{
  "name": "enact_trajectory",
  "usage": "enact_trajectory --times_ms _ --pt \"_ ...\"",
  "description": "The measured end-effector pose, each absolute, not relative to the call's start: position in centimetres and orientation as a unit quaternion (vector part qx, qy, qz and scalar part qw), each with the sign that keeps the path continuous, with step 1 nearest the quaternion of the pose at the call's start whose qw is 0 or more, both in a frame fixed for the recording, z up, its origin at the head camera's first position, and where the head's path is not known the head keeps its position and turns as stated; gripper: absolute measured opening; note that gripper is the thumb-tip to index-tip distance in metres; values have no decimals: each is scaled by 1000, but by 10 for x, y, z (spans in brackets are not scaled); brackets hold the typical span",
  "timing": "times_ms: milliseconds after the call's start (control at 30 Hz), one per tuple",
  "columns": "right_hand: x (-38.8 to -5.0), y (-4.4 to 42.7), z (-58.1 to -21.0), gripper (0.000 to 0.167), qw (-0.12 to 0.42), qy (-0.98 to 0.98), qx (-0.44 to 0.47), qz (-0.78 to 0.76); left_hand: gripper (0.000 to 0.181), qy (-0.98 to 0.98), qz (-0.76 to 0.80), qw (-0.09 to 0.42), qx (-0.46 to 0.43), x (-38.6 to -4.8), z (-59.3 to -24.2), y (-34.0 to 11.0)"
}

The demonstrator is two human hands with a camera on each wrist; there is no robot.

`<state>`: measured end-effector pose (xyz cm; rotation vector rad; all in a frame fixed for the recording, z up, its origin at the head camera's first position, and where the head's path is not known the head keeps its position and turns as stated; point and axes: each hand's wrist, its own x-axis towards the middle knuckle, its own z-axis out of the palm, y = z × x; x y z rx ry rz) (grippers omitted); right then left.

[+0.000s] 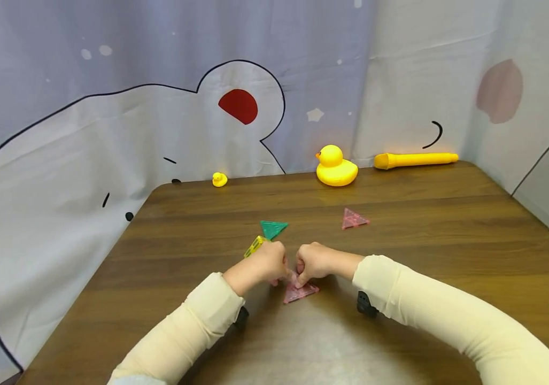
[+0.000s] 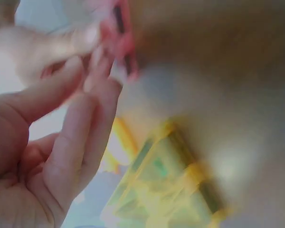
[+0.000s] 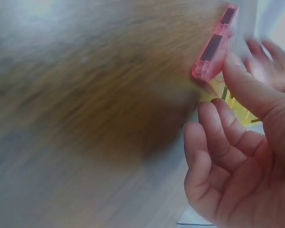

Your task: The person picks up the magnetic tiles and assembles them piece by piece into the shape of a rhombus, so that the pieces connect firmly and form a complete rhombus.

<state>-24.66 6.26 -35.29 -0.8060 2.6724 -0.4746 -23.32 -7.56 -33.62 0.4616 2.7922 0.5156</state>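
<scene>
A pink triangular tile (image 1: 300,291) stands out between the two hands, low over the table. My right hand (image 1: 319,261) pinches it; in the right wrist view the thumb lies on the tile (image 3: 211,52) and the other fingers curl below. My left hand (image 1: 265,262) meets it from the other side, thumb and fingertips closed at the pink plastic (image 2: 121,42), blurred in the left wrist view. A bit of pink also shows under the left hand in the head view. Just behind the left hand is a yellow frame-like tile (image 1: 255,246).
A green triangle (image 1: 273,229) lies beyond the yellow tile, and another pink triangle (image 1: 353,219) farther right. Along the back edge are a small duck (image 1: 219,179), a larger duck (image 1: 335,167) and a yellow microphone-shaped toy (image 1: 416,160), before a printed curtain (image 1: 159,128).
</scene>
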Motion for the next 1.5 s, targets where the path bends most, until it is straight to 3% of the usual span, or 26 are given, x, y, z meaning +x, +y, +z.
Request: enact_trajectory --times_ms 100,200,400,467,567,733,833,1233,1500 --pt "-246 71 -352 26 153 939 -261 -164 18 965 188 55 174 -250 -327 -75" --pt "-248 79 -352 28 151 943 -250 -157 16 971 169 9 171 -267 -326 -74" --pt "-248 89 -354 28 155 946 -233 -162 34 984 120 49 123 -282 -335 -82" --pt "-248 93 -354 28 155 948 -226 -162 27 987 103 55 107 -286 -338 -87" --pt "-249 97 -353 28 153 949 -226 -158 3 992 76 54 89 -292 -342 -97" --pt "-250 100 -352 28 152 948 -232 -157 50 992 40 70 93 -298 -346 -111" --pt "-250 100 -353 28 150 948 -233 -155 61 988 22 95 123 -300 -347 -112" --pt "-250 99 -353 28 163 949 -216 -162 15 978 5 112 177 -270 -339 -96" --pt "-250 100 -353 29 155 950 -222 -156 23 972 43 129 191 -271 -342 -99"
